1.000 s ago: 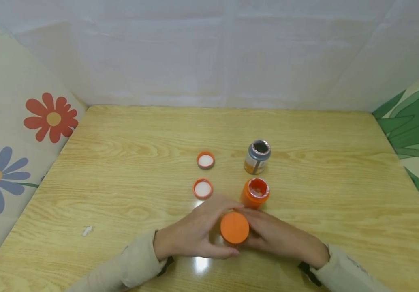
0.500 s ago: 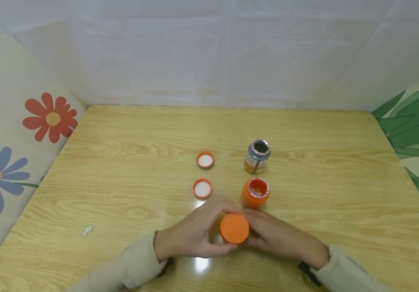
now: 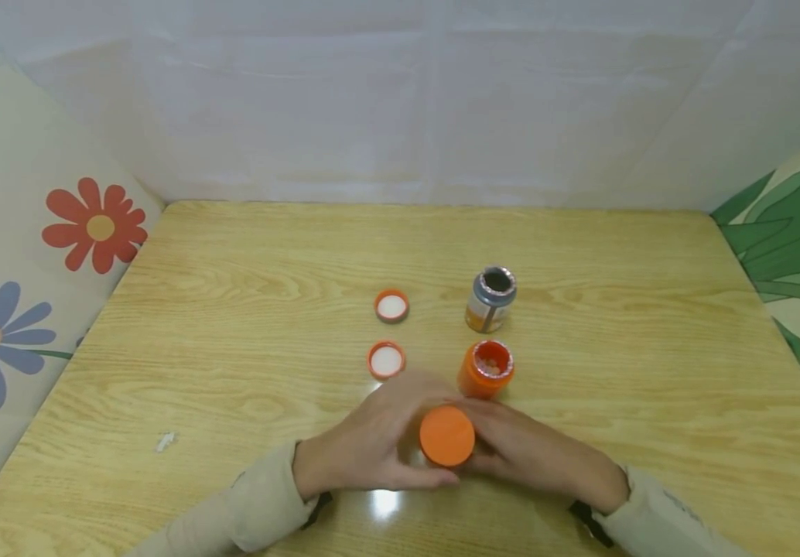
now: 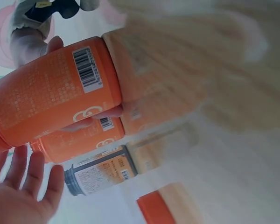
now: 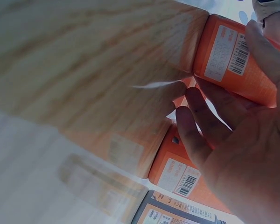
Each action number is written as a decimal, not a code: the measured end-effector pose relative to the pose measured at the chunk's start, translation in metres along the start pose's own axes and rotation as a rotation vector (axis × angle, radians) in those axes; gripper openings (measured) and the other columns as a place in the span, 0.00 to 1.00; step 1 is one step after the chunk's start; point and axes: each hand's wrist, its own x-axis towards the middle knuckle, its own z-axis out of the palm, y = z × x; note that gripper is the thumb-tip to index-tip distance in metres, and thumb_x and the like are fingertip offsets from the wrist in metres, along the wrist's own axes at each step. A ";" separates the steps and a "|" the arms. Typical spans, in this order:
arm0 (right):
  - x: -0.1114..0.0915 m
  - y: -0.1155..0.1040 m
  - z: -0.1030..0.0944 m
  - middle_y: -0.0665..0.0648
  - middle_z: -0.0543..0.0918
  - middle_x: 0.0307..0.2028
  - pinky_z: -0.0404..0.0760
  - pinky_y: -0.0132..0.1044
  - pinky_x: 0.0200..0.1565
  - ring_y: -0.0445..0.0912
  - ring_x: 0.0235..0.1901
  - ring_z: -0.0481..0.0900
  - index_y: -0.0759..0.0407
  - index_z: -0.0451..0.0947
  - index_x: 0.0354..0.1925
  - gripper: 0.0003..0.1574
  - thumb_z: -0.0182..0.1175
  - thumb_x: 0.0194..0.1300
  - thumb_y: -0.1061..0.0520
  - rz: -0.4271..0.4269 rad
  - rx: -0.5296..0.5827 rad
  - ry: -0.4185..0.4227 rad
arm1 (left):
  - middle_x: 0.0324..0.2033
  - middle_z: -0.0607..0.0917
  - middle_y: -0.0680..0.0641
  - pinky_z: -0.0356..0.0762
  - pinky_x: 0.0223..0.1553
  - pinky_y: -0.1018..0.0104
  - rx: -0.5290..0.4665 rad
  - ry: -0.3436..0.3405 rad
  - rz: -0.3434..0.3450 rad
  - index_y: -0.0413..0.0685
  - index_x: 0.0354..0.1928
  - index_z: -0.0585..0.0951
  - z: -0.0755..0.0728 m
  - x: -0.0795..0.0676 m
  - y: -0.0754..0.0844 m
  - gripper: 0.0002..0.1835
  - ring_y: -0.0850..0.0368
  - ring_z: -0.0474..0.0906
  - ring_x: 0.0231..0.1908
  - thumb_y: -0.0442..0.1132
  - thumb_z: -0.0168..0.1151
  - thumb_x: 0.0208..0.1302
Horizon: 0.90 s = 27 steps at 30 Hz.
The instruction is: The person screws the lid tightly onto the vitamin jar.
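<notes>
Fingers and thumb of the right hand [image 3: 527,445] grip the capped orange bottle [image 4: 46,95] from opposite sides; those of the left hand [image 3: 372,445] arch, spread, around its cap [image 3: 447,436], though I cannot tell whether any fingertip touches it; if the left hand turned the cap against a loose hold, the bottle could spin in the right; a jerk forward could bump the open orange bottle [image 3: 475,381], just beyond the capped one, and spill the pale pieces [image 3: 489,367] inside; the grey bottle [image 3: 487,305] stands farther beyond it, the nearer lid [image 3: 386,360] and farther lid [image 3: 391,306] beyond and leftward; the capped bottle stands upright on the table [image 3: 254,263], its body between right thumb and fingers, its cap within the left hand's curve.
</notes>
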 end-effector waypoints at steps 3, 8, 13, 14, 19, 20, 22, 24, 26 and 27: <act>0.000 0.000 0.000 0.47 0.77 0.63 0.75 0.46 0.63 0.42 0.61 0.76 0.48 0.69 0.68 0.32 0.56 0.71 0.40 0.005 -0.007 -0.001 | 0.49 0.79 0.53 0.71 0.56 0.71 0.004 0.040 -0.032 0.48 0.55 0.74 0.000 0.002 0.001 0.38 0.62 0.73 0.51 0.57 0.80 0.44; -0.001 0.000 -0.001 0.43 0.79 0.56 0.78 0.42 0.59 0.37 0.54 0.77 0.46 0.69 0.66 0.30 0.56 0.71 0.40 0.023 0.024 -0.017 | 0.45 0.77 0.56 0.71 0.53 0.74 -0.017 0.036 -0.032 0.51 0.51 0.74 0.000 0.003 0.003 0.33 0.63 0.72 0.47 0.55 0.79 0.47; -0.001 0.000 -0.002 0.43 0.79 0.56 0.79 0.41 0.59 0.36 0.54 0.77 0.46 0.70 0.65 0.28 0.56 0.71 0.40 0.015 0.032 -0.013 | 0.48 0.78 0.54 0.71 0.55 0.73 -0.040 0.018 0.005 0.49 0.54 0.74 -0.001 0.003 0.002 0.30 0.62 0.72 0.49 0.51 0.76 0.53; -0.001 0.000 -0.001 0.43 0.79 0.56 0.79 0.42 0.59 0.37 0.54 0.77 0.46 0.70 0.65 0.28 0.56 0.71 0.41 0.009 0.030 -0.008 | 0.48 0.78 0.54 0.70 0.56 0.73 -0.043 0.014 0.010 0.49 0.55 0.74 -0.001 0.003 0.002 0.30 0.62 0.72 0.50 0.50 0.75 0.53; -0.001 0.001 0.000 0.44 0.80 0.56 0.78 0.41 0.59 0.37 0.54 0.77 0.46 0.70 0.64 0.27 0.57 0.71 0.41 -0.032 0.006 0.026 | 0.52 0.79 0.53 0.70 0.59 0.72 -0.046 -0.014 0.027 0.49 0.60 0.75 -0.003 0.002 0.001 0.32 0.61 0.72 0.53 0.45 0.73 0.52; -0.001 0.001 0.001 0.45 0.80 0.57 0.78 0.41 0.59 0.38 0.55 0.77 0.47 0.70 0.64 0.28 0.57 0.71 0.41 -0.036 -0.001 0.030 | 0.52 0.79 0.53 0.70 0.60 0.71 -0.047 -0.023 0.025 0.50 0.60 0.75 -0.003 0.002 0.000 0.32 0.61 0.72 0.54 0.45 0.73 0.51; -0.001 0.001 0.001 0.46 0.79 0.58 0.78 0.42 0.59 0.39 0.56 0.77 0.47 0.71 0.64 0.29 0.57 0.70 0.40 -0.037 -0.011 0.031 | 0.55 0.79 0.53 0.69 0.62 0.70 -0.047 -0.049 0.020 0.51 0.62 0.74 -0.004 0.001 0.000 0.34 0.61 0.72 0.56 0.43 0.72 0.50; -0.001 0.001 0.000 0.46 0.79 0.59 0.78 0.42 0.60 0.39 0.57 0.77 0.47 0.71 0.63 0.29 0.57 0.69 0.40 -0.027 -0.010 0.021 | 0.58 0.78 0.52 0.68 0.63 0.69 -0.044 -0.078 0.017 0.51 0.65 0.73 -0.005 0.000 0.000 0.36 0.60 0.72 0.58 0.43 0.70 0.50; -0.001 0.001 0.000 0.46 0.78 0.61 0.77 0.43 0.61 0.40 0.58 0.77 0.47 0.72 0.63 0.29 0.57 0.69 0.39 -0.013 -0.005 0.007 | 0.60 0.78 0.52 0.67 0.63 0.68 -0.036 -0.104 0.024 0.51 0.67 0.72 -0.006 0.000 0.000 0.38 0.59 0.71 0.59 0.43 0.70 0.50; -0.001 0.001 0.000 0.46 0.78 0.62 0.77 0.43 0.62 0.40 0.59 0.77 0.47 0.72 0.63 0.29 0.57 0.69 0.39 -0.003 0.000 -0.002 | 0.61 0.77 0.52 0.67 0.63 0.68 -0.033 -0.113 0.029 0.51 0.68 0.72 -0.006 0.000 0.000 0.38 0.59 0.71 0.60 0.43 0.69 0.50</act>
